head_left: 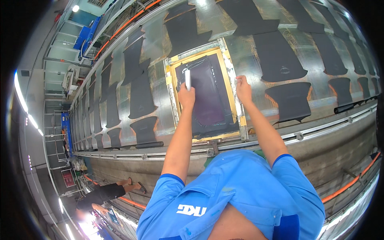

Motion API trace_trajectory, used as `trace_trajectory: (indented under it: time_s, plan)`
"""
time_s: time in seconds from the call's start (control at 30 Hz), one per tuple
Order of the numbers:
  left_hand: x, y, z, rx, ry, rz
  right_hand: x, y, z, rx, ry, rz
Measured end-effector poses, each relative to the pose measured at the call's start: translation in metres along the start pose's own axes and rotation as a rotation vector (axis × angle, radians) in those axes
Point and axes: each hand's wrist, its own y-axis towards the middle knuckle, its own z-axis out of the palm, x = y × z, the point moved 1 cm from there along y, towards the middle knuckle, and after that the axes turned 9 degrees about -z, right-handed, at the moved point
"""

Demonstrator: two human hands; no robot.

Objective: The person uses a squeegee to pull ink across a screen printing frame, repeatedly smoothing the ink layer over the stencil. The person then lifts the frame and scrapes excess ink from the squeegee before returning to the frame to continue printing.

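Frame [228, 66] — dark panel [209, 96] inside, left hand [186, 96] gripping handle [188, 79], right hand [243, 90] at edge

Lit by white tube lights [21, 92] in a line down the far left, under a grey ceiling [34, 60], with a round lamp [75, 8] glowing at upper left and a slatted opening [97, 3] set high near the top edge. Backed on the left by pale green wall panels [60, 54], partly behind blue equipment [83, 38] and a cream-coloured machine [72, 79], with a dark red panel [68, 178] farther down. Floored in dull grey-brown [324, 158], bordered by an orange pipe [348, 188], and brightened at lower left by a white glare [90, 230].
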Motion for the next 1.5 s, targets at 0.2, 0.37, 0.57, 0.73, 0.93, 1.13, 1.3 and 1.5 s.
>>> trace_trajectory:
  time_s: [0.2, 0.37, 0.57, 0.73, 0.93, 1.13, 1.3, 1.5]
  plan:
    - [0.001, -0.043, -0.011, 0.305, 0.046, 0.374, 0.006, 0.001, -0.006, -0.013, 0.034, -0.017]
    - [0.057, -0.149, -0.049, 0.404, 0.077, 0.538, -0.005, 0.003, 0.0, -0.082, 0.007, -0.099]
    - [0.11, -0.201, -0.079, 0.292, 0.046, 0.488, 0.005, 0.0, -0.007, -0.039, -0.039, -0.071]
    - [0.114, -0.216, -0.08, 0.14, 0.029, 0.501, -0.001, 0.001, 0.0, -0.035, -0.127, -0.122]
    - [0.109, -0.225, -0.062, 0.215, 0.154, 0.6, -0.027, 0.01, 0.014, -0.002, -0.229, -0.06]
    - [0.09, -0.148, -0.017, 0.092, 0.2, 0.618, -0.021, 0.002, 0.015, -0.02, -0.237, -0.059]
    - [0.032, -0.003, 0.02, 0.169, 0.158, 0.542, -0.013, 0.0, 0.01, -0.011, -0.27, 0.011]
    - [-0.029, 0.121, 0.036, 0.382, 0.204, 0.335, -0.009, 0.0, 0.012, -0.008, -0.253, 0.052]
